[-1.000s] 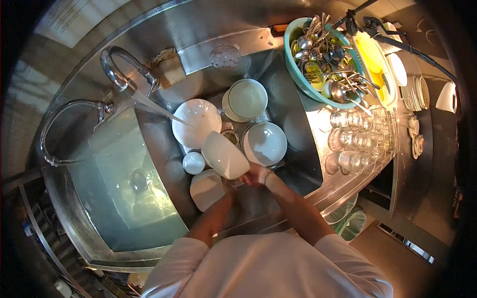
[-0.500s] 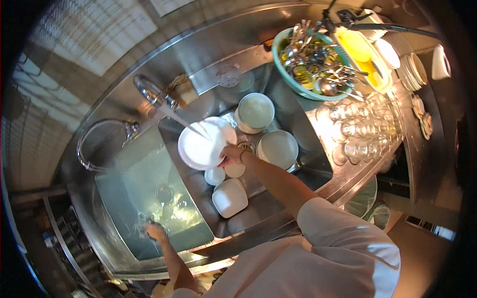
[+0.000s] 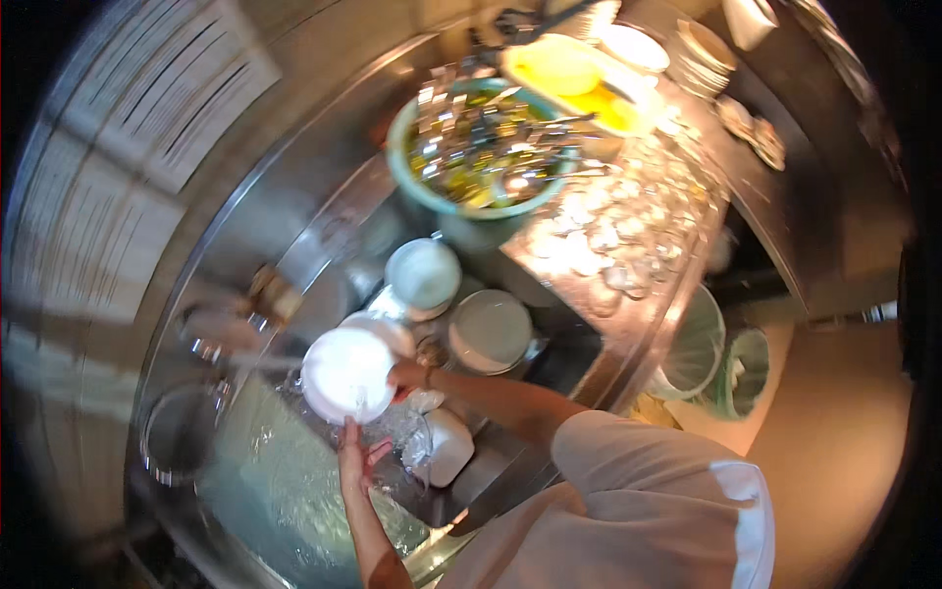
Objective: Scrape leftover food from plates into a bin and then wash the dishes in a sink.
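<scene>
Head: right hand (image 3: pixel 404 374) grips white plate (image 3: pixel 345 374); left hand (image 3: pixel 355 455) open below.

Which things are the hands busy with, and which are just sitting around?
In use:
- left hand, under the white plate
- right hand, holding the white plate
- water-filled sink

Sitting around:
- stacked bowls
- green tub of cutlery
- glasses
- bins

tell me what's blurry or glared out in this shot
Head view: motion blur smears the whole frame, worst at the tap and wall tiles; glare burns out the glasses and the cutlery tub; the white plate in the right hand is overexposed; fisheye bends the sink edges, rim dark.
</scene>
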Demonstrator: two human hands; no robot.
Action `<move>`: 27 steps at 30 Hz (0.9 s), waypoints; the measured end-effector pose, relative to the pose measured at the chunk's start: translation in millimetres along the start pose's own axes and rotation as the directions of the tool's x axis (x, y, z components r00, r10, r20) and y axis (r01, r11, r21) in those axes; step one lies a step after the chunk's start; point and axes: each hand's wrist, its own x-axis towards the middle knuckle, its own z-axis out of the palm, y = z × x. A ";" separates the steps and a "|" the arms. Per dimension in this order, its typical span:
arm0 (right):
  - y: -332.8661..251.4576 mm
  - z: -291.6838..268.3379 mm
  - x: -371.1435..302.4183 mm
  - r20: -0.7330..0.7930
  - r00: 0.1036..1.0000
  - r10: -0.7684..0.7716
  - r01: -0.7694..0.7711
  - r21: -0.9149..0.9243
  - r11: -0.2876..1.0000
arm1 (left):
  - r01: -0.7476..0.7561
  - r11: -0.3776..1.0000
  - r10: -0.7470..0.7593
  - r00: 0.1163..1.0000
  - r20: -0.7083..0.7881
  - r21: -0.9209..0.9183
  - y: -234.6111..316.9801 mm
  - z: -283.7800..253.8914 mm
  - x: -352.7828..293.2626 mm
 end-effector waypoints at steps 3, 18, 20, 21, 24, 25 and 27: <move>-73.5 49.6 28.5 0.116 0.821 0.559 -0.484 0.661 0.573 | -0.227 0.952 0.159 0.940 -0.303 -0.205 -39.4 -53.9 48.8; 178.4 -112.0 44.4 -0.579 0.429 0.693 -0.401 0.565 0.721 | -0.057 0.981 0.008 0.966 -0.259 -0.185 -61.7 -88.4 167.4; 172.2 -113.6 50.1 -0.442 0.506 0.741 -0.426 0.619 0.660 | -0.051 0.920 -0.058 0.963 -0.262 -0.390 -79.6 -100.7 171.4; 167.3 -117.1 53.1 -0.380 0.534 0.755 -0.436 0.641 0.631 | -0.073 0.893 -0.056 0.961 -0.270 -0.443 -86.3 -103.8 175.2; 167.8 -198.0 -6.6 -0.247 0.497 0.832 -0.453 0.744 0.492 | -0.001 0.884 -0.144 0.950 -0.275 -0.467 -100.5 -34.8 209.2; 151.8 -178.3 8.0 -0.203 0.522 0.829 -0.477 0.735 0.481 | -0.064 0.878 -0.086 0.954 -0.287 -0.475 -104.0 -41.3 204.9; 102.7 -129.4 43.9 -0.380 0.494 0.782 -0.410 0.691 0.595 | -0.179 0.861 -0.020 0.923 -0.384 -0.476 -102.1 -72.7 190.6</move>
